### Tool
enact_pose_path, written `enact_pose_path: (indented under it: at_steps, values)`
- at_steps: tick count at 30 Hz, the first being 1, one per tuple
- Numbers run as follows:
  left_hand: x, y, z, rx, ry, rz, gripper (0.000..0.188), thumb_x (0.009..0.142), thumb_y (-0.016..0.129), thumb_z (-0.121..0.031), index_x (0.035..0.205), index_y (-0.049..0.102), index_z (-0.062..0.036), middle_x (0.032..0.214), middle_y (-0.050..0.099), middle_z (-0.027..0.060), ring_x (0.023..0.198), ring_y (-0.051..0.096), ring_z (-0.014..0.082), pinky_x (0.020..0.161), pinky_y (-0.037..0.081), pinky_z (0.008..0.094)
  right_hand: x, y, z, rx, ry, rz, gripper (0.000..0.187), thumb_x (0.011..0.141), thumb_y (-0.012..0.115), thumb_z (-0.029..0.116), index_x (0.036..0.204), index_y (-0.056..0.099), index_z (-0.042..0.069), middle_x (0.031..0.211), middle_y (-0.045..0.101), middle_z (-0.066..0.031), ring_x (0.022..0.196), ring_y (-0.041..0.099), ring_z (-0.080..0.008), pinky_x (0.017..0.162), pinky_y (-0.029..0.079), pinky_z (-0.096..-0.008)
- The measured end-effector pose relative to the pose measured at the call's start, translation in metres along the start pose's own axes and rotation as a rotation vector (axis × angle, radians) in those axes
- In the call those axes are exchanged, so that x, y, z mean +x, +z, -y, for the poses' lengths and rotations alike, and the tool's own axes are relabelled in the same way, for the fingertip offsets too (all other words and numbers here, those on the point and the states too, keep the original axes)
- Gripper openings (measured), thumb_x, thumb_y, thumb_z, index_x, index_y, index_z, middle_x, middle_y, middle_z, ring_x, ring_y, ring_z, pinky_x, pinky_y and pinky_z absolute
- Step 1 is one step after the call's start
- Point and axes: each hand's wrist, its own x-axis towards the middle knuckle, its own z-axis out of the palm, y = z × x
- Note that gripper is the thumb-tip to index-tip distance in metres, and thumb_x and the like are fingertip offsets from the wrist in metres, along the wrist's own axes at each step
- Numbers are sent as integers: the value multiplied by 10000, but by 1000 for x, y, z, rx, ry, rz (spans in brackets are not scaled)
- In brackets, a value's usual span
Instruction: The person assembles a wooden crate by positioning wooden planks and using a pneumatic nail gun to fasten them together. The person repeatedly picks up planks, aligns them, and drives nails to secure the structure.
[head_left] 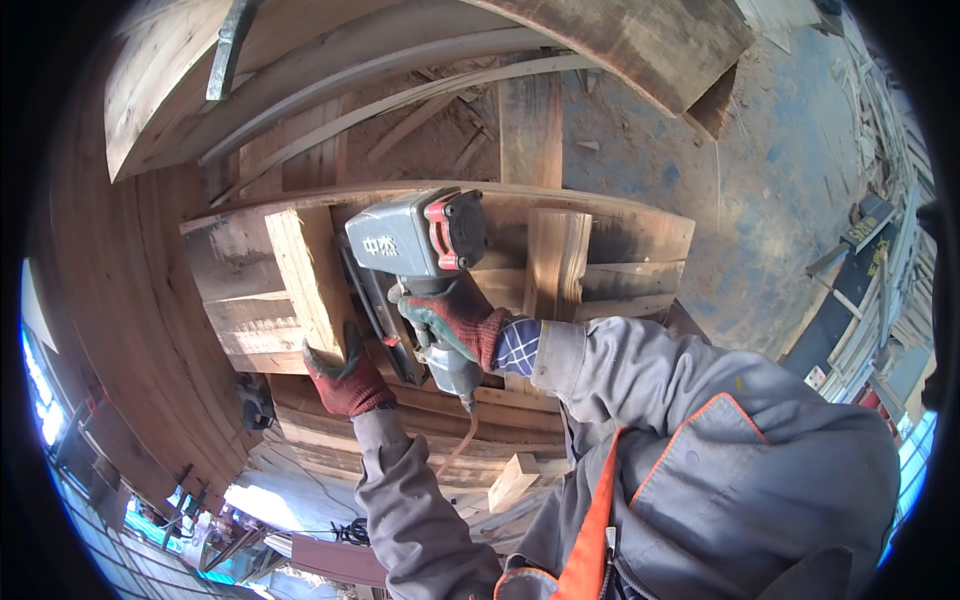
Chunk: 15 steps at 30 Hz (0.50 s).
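Note:
My right hand [457,318], in a red and green work glove, is closed round the handle of a grey and red pneumatic nail gun [402,238]. My gloved left hand [345,382] grips the near end of a short wooden block [308,280], thumb on one side and fingers on the other. That block lies across several planks [245,325], just left of the nail gun. The gun's nose is hidden, so contact with the wood cannot be told. A second wooden block [555,255] lies crosswise on the planks to the right.
A thin air hose [460,440] hangs from the nail gun. Nearer me lie stacked boards [420,425] and a small wood offcut [513,482]. Large timber slabs [140,330] stand at left, with another slab [650,50] at the far side. Scrap strips [860,310] pile up at right.

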Motion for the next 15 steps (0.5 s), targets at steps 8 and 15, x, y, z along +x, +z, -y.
enact_pose_path:
  at_steps: [8,15]
  values:
    - [4,2,2,-2,-8,-3,793,769,842,-538,1338,599,-42,1245,697,175,1116,682,341,941,538,412,-34,-12,-14,237,77,-35,290,908,702,69,1190,681,5,764,688,-69,491,596,-155,452,493,-291]
    - [5,7,10,61,-15,-8,853,742,801,-645,1363,601,-95,1244,704,174,1121,681,357,932,536,423,-54,-11,-40,187,153,41,268,899,723,23,1163,676,28,799,690,-56,567,618,-148,493,492,-284]
